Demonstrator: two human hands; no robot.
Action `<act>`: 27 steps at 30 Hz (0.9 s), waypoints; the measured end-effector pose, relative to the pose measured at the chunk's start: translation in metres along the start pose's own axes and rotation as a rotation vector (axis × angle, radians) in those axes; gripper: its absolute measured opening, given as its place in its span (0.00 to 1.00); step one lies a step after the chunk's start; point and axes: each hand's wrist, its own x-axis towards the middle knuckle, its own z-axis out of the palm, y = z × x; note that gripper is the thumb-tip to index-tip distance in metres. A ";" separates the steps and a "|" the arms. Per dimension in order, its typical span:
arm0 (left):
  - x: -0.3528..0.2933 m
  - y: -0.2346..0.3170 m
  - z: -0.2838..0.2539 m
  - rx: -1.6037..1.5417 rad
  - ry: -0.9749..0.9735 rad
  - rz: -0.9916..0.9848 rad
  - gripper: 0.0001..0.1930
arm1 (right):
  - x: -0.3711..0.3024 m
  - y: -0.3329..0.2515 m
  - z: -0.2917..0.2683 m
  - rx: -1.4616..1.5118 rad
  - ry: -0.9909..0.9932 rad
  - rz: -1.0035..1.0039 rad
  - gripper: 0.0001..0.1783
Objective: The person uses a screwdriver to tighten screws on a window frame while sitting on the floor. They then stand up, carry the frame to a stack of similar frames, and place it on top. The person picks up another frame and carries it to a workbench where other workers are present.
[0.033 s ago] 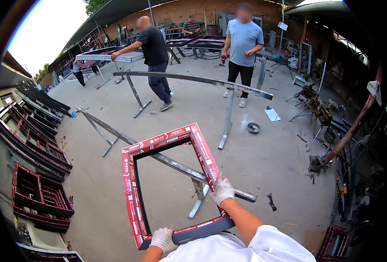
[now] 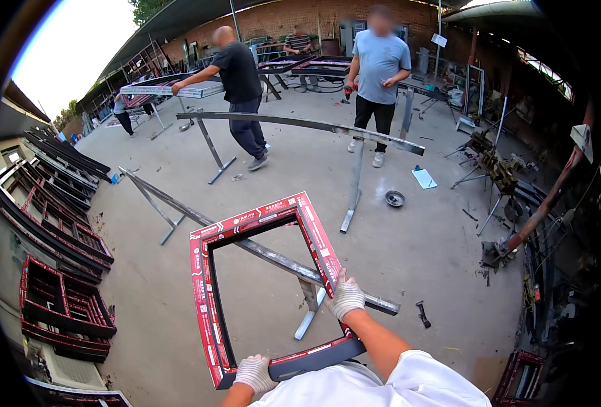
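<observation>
A rectangular window frame [image 2: 202, 298], dark with red printed film on its faces, is tilted in front of me. Its near edge is close to my body, and its far part lies across a grey metal rail [image 2: 273, 256] on trestle legs. Gloved, my left hand [image 2: 254, 374] grips the near left corner. My right hand [image 2: 346, 296], in the same kind of pale knit glove, is wrapped round the right side of the frame, close above the rail. Through the frame's opening the rail and the concrete floor show.
A second trestle rail [image 2: 300, 123] stands beyond. One person [image 2: 243, 74] handles a frame at a bench; another [image 2: 382, 68] holds a red drill [image 2: 347, 92]. Stacked frames [image 2: 63, 305] line the left. On the floor lie a clipboard [image 2: 424, 178], a round dish [image 2: 394, 198] and a dark tool [image 2: 423, 315].
</observation>
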 end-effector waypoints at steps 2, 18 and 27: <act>0.001 0.002 -0.003 -0.024 -0.052 -0.030 0.38 | 0.002 0.000 0.000 -0.030 0.013 -0.012 0.59; 0.004 0.035 -0.017 -0.085 -0.058 -0.123 0.31 | 0.038 0.008 0.009 -0.020 0.028 -0.112 0.60; 0.020 0.060 -0.022 -0.128 -0.058 -0.171 0.31 | 0.071 0.002 -0.011 -0.037 0.007 -0.182 0.58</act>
